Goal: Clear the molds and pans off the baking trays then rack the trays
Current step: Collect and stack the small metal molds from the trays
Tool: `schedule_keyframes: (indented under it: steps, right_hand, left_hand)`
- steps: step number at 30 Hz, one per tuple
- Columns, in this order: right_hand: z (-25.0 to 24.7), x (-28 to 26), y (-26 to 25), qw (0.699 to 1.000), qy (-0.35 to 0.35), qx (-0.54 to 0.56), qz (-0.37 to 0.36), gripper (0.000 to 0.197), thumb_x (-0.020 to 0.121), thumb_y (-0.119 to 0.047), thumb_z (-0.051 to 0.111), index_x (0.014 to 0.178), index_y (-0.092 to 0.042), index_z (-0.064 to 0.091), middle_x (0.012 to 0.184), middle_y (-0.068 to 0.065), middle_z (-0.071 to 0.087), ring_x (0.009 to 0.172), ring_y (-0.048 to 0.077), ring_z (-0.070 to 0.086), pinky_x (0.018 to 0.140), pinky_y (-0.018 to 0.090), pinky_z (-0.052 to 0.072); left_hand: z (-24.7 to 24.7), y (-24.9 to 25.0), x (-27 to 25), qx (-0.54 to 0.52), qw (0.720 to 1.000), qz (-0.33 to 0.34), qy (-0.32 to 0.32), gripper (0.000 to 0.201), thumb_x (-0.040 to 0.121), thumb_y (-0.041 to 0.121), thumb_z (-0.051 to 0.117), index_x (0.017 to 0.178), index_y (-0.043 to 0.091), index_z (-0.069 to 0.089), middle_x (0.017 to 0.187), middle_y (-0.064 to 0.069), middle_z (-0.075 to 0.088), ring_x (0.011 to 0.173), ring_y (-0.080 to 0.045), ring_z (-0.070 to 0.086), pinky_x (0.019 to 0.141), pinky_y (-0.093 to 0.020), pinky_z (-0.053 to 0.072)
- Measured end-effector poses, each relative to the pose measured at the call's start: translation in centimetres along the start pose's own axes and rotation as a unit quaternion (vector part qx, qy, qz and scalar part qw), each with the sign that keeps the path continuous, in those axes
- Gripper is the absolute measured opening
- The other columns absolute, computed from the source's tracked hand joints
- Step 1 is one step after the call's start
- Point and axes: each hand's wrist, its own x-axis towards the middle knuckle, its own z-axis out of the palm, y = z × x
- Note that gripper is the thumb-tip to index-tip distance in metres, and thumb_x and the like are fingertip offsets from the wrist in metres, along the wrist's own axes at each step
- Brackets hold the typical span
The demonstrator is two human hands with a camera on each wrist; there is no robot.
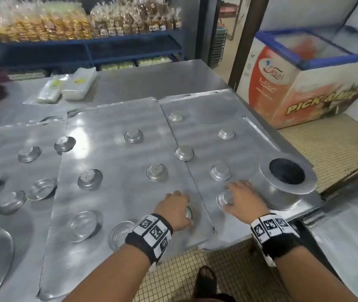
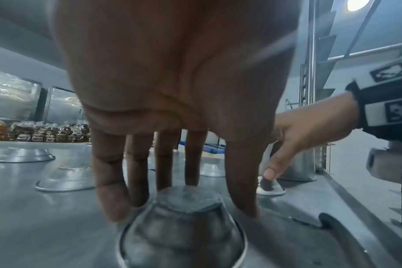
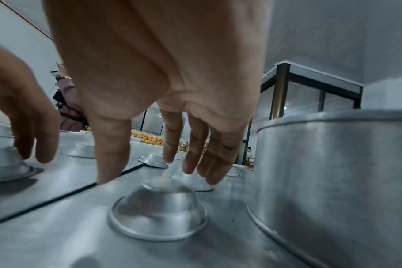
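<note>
Both hands down at once to save time: our left hand (image 1: 174, 207) spread, fingertips (image 2: 112, 208) ringing inverted mold (image 2: 184, 234) on middle tray (image 1: 117, 192); right hand (image 1: 242, 198) spread above second mold (image 3: 157, 206) beside big pan (image 1: 287, 184), not gripping yet

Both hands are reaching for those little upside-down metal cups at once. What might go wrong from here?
The left hand has its fingertips spread round a smooth, sloped mold; it may slip out when lifted. The right hand reaches over another mold right beside the tall round pan, so a knuckle might knock the pan. Both near tray corners appear to overhang the floor; pressing down there might tip them.
</note>
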Motion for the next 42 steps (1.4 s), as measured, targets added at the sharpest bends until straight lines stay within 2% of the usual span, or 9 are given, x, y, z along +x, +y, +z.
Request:
schedule_keyframes:
  steps: [7,18,21,25,30,32,35,39,42]
  right_hand:
    - [0.5,3.0,1.5,0.994,-0.108,-0.011,0.001,0.073,0.065,-0.05,0.079,0.126,-0.022,0.051,0.129,0.002,0.05,0.125,0.026,0.041,0.099,0.041,0.045]
    - [0.7,5.1,2.6,0.991,-0.126,-0.012,-0.038,0.083,0.052,-0.054,0.083,0.12,-0.02,0.05,0.124,0.008,0.05,0.115,0.03,0.045,0.096,0.04,0.047]
    - [0.6,5.3,2.8,0.99,-0.132,-0.006,-0.054,0.078,0.056,-0.052,0.082,0.12,-0.021,0.05,0.124,0.007,0.044,0.114,0.033,0.044,0.096,0.04,0.046]
    - [-0.3,5.6,2.9,0.99,-0.11,0.052,-0.074,0.075,0.058,-0.051,0.081,0.122,-0.027,0.052,0.125,0.003,0.043,0.114,0.03,0.049,0.096,0.037,0.046]
    - [-1.7,5.7,2.6,0.982,-0.081,0.117,-0.123,0.073,0.06,-0.056,0.082,0.124,-0.032,0.054,0.121,-0.002,0.042,0.112,0.021,0.051,0.092,0.03,0.046]
    - [-2.3,5.7,2.1,0.978,-0.063,0.142,-0.141,0.071,0.06,-0.056,0.084,0.121,-0.032,0.056,0.118,-0.004,0.042,0.11,0.016,0.05,0.089,0.025,0.042]
    - [-3.0,5.7,1.2,0.968,-0.023,0.184,-0.171,0.067,0.059,-0.057,0.084,0.116,-0.035,0.054,0.113,-0.009,0.043,0.108,0.012,0.05,0.091,0.028,0.045]
    - [-3.4,5.6,-0.7,0.936,0.052,0.271,-0.218,0.066,0.058,-0.052,0.087,0.114,-0.03,0.058,0.107,-0.012,0.05,0.099,0.008,0.057,0.089,0.032,0.052]
    - [-3.2,5.2,-2.7,0.905,0.086,0.336,-0.245,0.065,0.059,-0.047,0.09,0.113,-0.026,0.059,0.106,-0.013,0.055,0.099,0.005,0.06,0.088,0.031,0.055]
  left_hand:
    - [0.4,1.9,1.6,0.059,0.996,-0.066,-0.029,0.069,0.069,0.033,0.084,0.127,0.016,0.051,0.125,-0.007,0.043,0.117,-0.027,0.042,0.088,-0.042,0.055]
    - [2.0,5.0,3.0,0.138,0.98,-0.142,-0.014,0.057,0.079,0.011,0.072,0.128,0.014,0.044,0.123,-0.009,0.042,0.109,-0.03,0.046,0.068,-0.032,0.042]
    - [1.2,5.2,3.2,0.121,0.982,-0.146,-0.024,0.048,0.083,0.022,0.066,0.125,0.013,0.045,0.12,-0.01,0.043,0.107,-0.032,0.048,0.069,-0.034,0.042]
    - [-0.8,4.3,3.3,0.049,0.989,-0.141,-0.018,0.03,0.09,0.025,0.048,0.115,0.009,0.051,0.11,-0.015,0.052,0.102,-0.039,0.057,0.086,-0.041,0.051]
    - [-2.2,1.7,2.8,-0.069,0.985,-0.143,0.07,0.014,0.094,0.012,0.045,0.097,0.011,0.058,0.088,-0.012,0.062,0.077,-0.033,0.063,0.069,-0.036,0.051]
    - [-2.4,0.5,2.2,-0.181,0.965,-0.16,0.101,0.03,0.085,0.002,0.046,0.106,0.016,0.063,0.09,-0.008,0.067,0.072,-0.022,0.06,0.063,-0.028,0.046]
    - [-2.2,-0.9,1.4,-0.348,0.909,-0.179,0.146,0.047,0.068,0.005,0.045,0.108,0.018,0.065,0.099,-0.002,0.069,0.087,-0.018,0.06,0.069,-0.026,0.042]
    - [-1.9,-0.9,0.9,-0.575,0.772,-0.214,0.166,0.035,0.077,-0.009,0.046,0.1,0.008,0.065,0.081,-0.006,0.067,0.073,-0.022,0.063,0.057,-0.03,0.052]
    - [-2.1,-1.5,1.0,-0.63,0.732,-0.206,0.159,0.022,0.084,-0.01,0.05,0.098,0.001,0.064,0.081,-0.015,0.066,0.073,-0.032,0.064,0.062,-0.045,0.058]
